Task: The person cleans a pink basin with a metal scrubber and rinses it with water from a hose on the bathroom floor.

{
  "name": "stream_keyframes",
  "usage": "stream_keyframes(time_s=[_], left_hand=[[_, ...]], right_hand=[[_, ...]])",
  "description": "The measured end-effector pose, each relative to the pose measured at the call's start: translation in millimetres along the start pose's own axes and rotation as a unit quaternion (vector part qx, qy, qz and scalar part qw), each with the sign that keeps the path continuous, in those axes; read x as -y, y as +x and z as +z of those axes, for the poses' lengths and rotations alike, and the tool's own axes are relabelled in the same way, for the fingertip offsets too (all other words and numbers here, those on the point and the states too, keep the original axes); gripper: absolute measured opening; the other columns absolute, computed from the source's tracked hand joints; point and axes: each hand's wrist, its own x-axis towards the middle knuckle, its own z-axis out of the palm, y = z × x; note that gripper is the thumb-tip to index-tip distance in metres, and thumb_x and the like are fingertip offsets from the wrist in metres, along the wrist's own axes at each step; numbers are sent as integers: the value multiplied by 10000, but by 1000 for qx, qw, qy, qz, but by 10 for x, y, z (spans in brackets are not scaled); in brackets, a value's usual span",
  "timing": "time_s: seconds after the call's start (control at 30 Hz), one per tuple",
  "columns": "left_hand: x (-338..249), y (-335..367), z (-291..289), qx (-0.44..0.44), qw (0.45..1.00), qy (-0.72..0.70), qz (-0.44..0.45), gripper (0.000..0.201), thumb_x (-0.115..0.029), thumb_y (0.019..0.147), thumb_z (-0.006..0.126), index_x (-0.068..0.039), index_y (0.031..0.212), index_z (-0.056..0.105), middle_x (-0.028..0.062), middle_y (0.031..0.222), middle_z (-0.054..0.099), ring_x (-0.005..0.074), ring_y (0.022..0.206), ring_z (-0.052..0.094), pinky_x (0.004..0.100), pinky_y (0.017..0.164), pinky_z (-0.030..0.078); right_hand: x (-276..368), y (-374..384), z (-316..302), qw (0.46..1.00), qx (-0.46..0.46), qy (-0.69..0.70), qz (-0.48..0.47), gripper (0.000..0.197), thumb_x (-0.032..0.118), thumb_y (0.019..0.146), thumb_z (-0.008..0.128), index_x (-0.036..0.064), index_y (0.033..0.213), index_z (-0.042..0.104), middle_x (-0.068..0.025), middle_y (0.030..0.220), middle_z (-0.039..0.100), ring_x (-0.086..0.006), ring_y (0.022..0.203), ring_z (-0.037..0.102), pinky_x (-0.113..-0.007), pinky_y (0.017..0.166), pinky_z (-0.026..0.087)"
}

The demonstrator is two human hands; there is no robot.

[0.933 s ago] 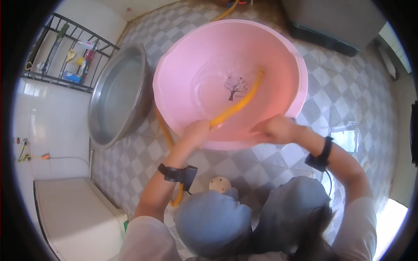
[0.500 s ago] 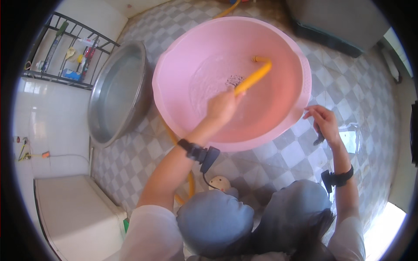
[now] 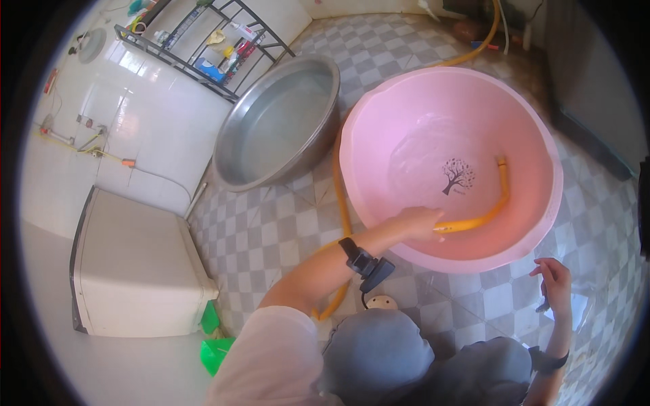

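My left hand is closed around a yellow hose at the near side of a large pink basin. From my fingers the hose curves along the basin's right inner wall, and its end rests inside. Shallow, rippled water covers the basin floor, where a dark tree print shows. Outside the near right rim hangs my right hand, its fingers loosely bent and apart. A small dark item shows beside its palm; whether the hand touches it I cannot tell.
A grey metal tub with water stands left of the basin. Beyond it is a black wire rack with bottles and tubes. At left are a white cabinet and a green plastic thing. The checkered tile floor has a round drain cover.
The view has swung left, so the basin sits farther right. My left hand has drawn the hose back from the middle toward the basin's near side, uncovering the tree print.
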Motion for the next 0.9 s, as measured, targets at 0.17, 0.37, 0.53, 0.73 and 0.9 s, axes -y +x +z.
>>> stream_keyframes(time_s=[0.17, 0.37, 0.53, 0.73, 0.9], left_hand=[[66, -104, 10, -18, 1000, -10, 12, 762, -458, 805, 719, -59, 1381, 419, 206, 1188, 621, 361, 1091, 603, 450, 879, 492], [-11, -84, -14, -14, 999, -23, 32, 759, -402, 791, 748, -63, 1384, 417, 204, 1192, 617, 370, 1095, 595, 450, 889, 484], [-153, -73, -25, -25, 998, -22, 45, 733, -408, 775, 761, -83, 1357, 456, 182, 1227, 599, 354, 1134, 571, 450, 909, 473], [223, -66, 121, -96, 989, -26, 109, 780, -419, 756, 780, -41, 1363, 469, 197, 1238, 599, 351, 1121, 583, 422, 934, 471], [-50, -133, -39, -68, 993, -42, 89, 770, -419, 772, 781, -11, 1350, 478, 214, 1175, 633, 348, 1080, 617, 397, 911, 488]], right_hand=[[-58, -3, -13, 1000, -11, 3, -2, 223, 143, 992, 503, 1, 1059, 662, -41, 769, 683, -24, 465, 414, -198, 426, 336], [-72, -107, -84, 999, -28, -3, 16, 224, 146, 993, 504, 2, 1057, 664, -39, 764, 681, -25, 462, 416, -195, 425, 339], [7, -187, -76, 999, -28, -5, 15, 223, 136, 992, 501, 0, 1058, 664, -40, 767, 684, -26, 458, 420, -198, 421, 342], [136, -133, 101, 1000, 12, -11, 16, 201, 158, 985, 536, 38, 1066, 675, 14, 778, 687, -19, 490, 427, -199, 449, 346], [146, -235, -19, 1000, 2, 9, 10, 234, 171, 993, 519, 10, 1072, 668, -15, 810, 695, -36, 503, 442, -203, 469, 367]])
